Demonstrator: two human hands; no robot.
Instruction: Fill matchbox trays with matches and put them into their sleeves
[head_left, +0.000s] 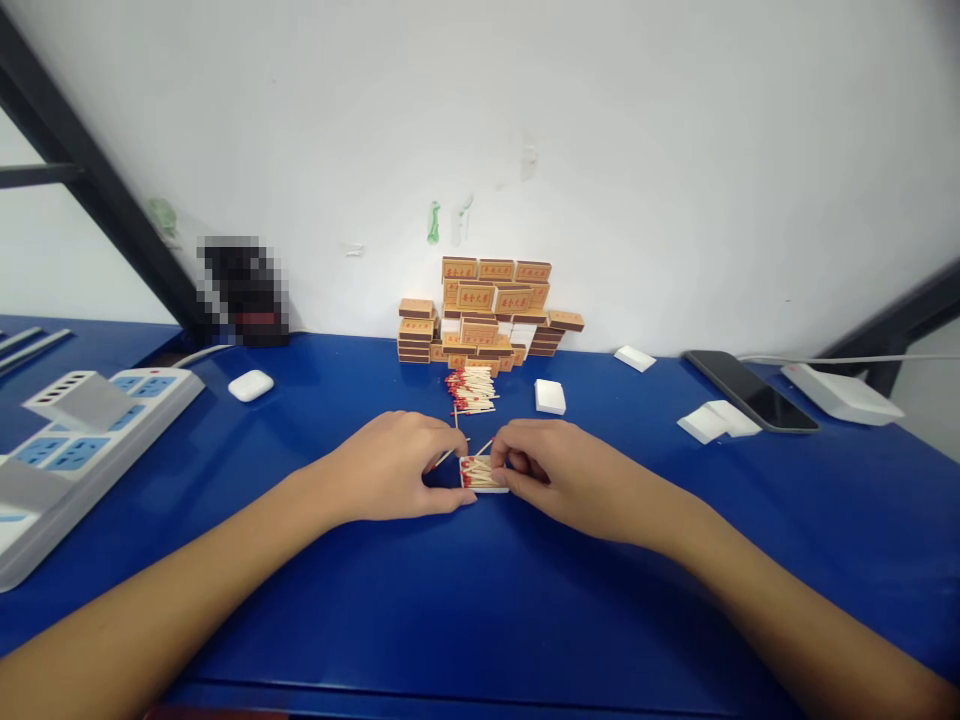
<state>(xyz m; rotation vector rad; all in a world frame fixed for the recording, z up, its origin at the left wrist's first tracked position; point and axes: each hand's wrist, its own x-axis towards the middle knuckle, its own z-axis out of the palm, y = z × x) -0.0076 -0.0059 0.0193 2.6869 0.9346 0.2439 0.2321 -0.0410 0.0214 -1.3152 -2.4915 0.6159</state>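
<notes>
Your left hand [401,465] has its thumb and forefinger parted around the left end of a small white match tray [487,490], the thumb at the near corner and the forefinger at the far edge, holding it between them. The fingers of your right hand [562,475] are bent in over the tray's right end, thumb and fingertips close together; whether they pinch matches or the tray itself, you cannot tell from here. Between your two sets of fingertips, the tray lies on the blue table [420,600], filled with matches [478,472], many of their red heads toward your left fingers.

Just beside your left forefinger lie a few loose matches [444,459], and another match [484,447] slants up near your right fingertips. A little beyond both hands is a pile of matches [472,390], red heads mostly to the left. Behind it, against the wall, stand stacked matchboxes [476,298].

Beyond your right fingers sits a white box-like piece [550,397]. Farther out to their right are a folded white piece [718,421] and a dark phone [750,390]. Well to the left of your left fingers are a white rounded case [251,385] and a power strip [161,385].
</notes>
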